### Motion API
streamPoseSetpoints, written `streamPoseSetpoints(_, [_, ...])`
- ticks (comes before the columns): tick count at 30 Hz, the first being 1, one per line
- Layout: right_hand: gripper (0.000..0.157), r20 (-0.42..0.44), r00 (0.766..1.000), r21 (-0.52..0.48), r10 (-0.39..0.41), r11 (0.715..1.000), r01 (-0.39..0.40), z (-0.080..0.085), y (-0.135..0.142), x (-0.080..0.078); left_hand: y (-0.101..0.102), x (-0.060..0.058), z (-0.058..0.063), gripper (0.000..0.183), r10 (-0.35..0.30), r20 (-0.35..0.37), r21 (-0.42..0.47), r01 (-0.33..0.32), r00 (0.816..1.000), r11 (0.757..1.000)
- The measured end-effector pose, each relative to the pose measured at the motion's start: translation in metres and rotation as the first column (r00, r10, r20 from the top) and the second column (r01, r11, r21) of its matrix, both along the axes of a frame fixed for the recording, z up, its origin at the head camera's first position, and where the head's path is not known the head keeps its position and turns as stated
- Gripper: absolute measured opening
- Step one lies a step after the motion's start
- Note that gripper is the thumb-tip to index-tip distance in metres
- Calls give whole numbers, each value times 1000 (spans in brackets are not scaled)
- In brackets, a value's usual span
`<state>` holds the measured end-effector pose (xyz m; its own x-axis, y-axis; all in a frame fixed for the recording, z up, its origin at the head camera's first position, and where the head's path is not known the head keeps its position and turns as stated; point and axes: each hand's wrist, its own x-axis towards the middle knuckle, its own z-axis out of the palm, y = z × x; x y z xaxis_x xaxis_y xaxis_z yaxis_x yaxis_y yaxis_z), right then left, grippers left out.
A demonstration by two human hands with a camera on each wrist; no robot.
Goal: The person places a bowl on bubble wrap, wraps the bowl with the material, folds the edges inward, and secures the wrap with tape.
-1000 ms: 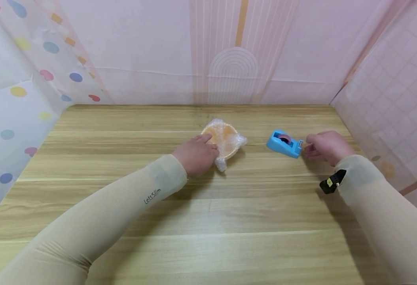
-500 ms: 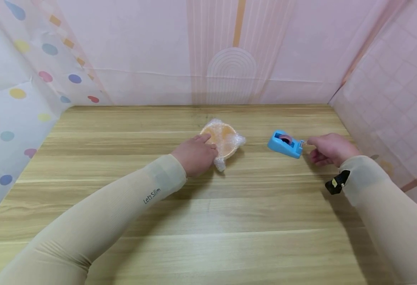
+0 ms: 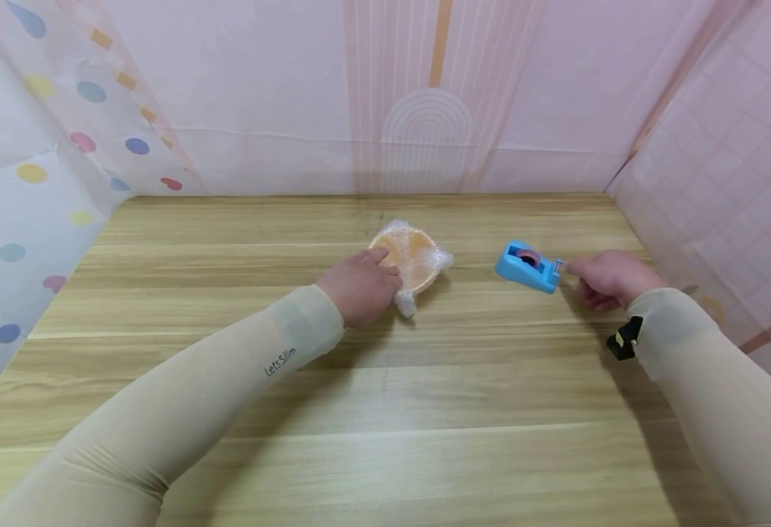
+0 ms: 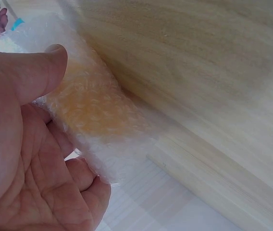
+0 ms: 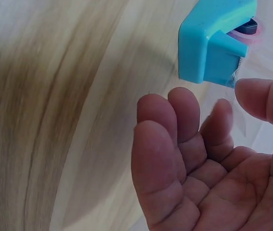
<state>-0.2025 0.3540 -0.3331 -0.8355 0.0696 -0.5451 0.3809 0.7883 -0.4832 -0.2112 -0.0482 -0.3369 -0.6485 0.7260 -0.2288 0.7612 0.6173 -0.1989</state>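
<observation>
A round orange object [image 3: 418, 267] wrapped in bubble wrap lies on the table near the middle; its exact kind is blurred by the wrap. My left hand [image 3: 363, 287] holds it by its left side. In the left wrist view the thumb [image 4: 45, 67] lies over the bubble wrap [image 4: 93, 110] and the fingers curl against its edge. To the right stands a blue tape dispenser [image 3: 525, 269] with a pinkish roll. My right hand [image 3: 616, 278] is at its cutter end, one fingertip [image 5: 252, 94] beside the toothed edge. The other fingers are loosely bent, and no tape shows in them.
The wood-grain table [image 3: 385, 410] carries both objects. A pink patterned sheet [image 3: 260, 95] hangs along its back edge, with a dotted sheet [image 3: 23, 219] on the left and a checked one [image 3: 741, 146] on the right. A small black device [image 3: 624, 339] hangs at the right wrist.
My right hand has shifted slightly right, and its front finger has straightened toward the dispenser's cutter while the others stay bent. The left hand and wrapped object keep their place.
</observation>
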Motion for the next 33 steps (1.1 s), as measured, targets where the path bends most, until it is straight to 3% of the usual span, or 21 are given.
streamPoseSetpoints(9, [62, -7, 998, 102, 68, 992, -67, 1, 7, 0, 0, 0, 0, 36, 4, 1, -6, -4, 1000, 1000])
streamPoseSetpoints(14, [62, -137, 986, 189, 99, 979, -72, 2, 8, 2, 0, -1, 0, 35, 4, -3, -12, -4, 1000, 1000])
streamPoseSetpoints(16, [62, -176, 980, 138, 90, 988, -66, 2, 7, 3, 0, -1, -1, 34, 4, -7, -15, -4, 1000, 1000])
streamPoseSetpoints(20, [55, -168, 982, 17, 86, 996, -85, 1, 5, 2, 0, -1, -1, 33, 2, -12, -19, -2, 1000, 1000])
streamPoseSetpoints(27, [56, -146, 984, 11, 98, 995, -98, -2, 6, -2, 0, -1, -1, 31, -1, -14, -14, 1, 1000, 1000])
streamPoseSetpoints(33, [53, -135, 988, -85, 75, 993, -87, -6, 5, -5, 0, -1, -2, 30, -14, -20, -13, 13, 1000, 1000])
